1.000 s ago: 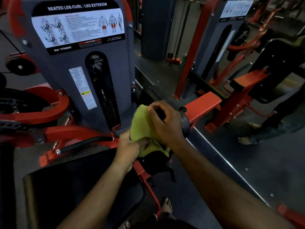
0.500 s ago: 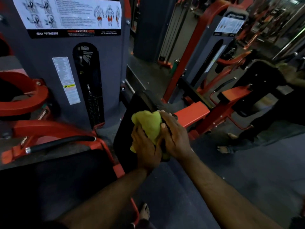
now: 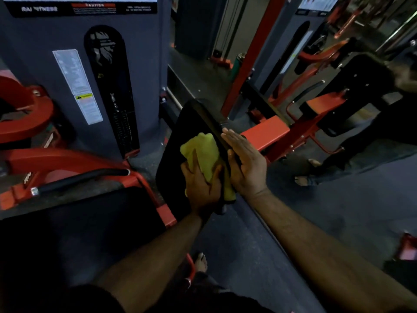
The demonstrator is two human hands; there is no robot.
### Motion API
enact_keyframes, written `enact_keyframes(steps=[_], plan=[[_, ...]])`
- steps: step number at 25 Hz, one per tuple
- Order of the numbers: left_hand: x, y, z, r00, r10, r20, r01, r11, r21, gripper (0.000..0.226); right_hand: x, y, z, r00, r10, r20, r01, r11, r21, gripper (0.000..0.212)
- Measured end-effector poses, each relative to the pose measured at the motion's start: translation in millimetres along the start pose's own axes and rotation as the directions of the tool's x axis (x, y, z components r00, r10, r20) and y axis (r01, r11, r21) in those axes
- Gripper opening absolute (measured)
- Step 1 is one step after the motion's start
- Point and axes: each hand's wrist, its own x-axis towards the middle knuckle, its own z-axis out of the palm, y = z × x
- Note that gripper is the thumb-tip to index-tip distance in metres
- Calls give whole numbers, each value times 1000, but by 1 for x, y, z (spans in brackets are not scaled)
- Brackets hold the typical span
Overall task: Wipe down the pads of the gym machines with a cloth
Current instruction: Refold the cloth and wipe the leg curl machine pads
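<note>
While bracing the pad edge with the flat, spread right hand, gotta keep the left hand pinching the cloth and wipe firmly.

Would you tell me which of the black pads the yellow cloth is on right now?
The upright pad between the hands: the left hand holds the cloth against it. The seat pad at lower left is untouched.
</note>
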Motion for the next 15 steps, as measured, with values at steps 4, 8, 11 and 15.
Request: enact_keyframes(steps=[4,8,11,15], plan=[[83,11,6,971,-203,-123,202,979,-22,70,-1,-3,0,1000,-3,-10,3,1000,19,39],[75,-25,-6,863,-485,-142,492,871,14,69,-2,-4,5,999,-18,-30,17,999,-43,43],[-3,-10,-12,885,-464,-33,465,881,93,69,-3,-3,7,998,-45,-46,41,995,-88,42],[28,20,-5,968,-252,-15,252,962,101,69,-3,-6,10,999,-30,-37,25,991,-132,40]])
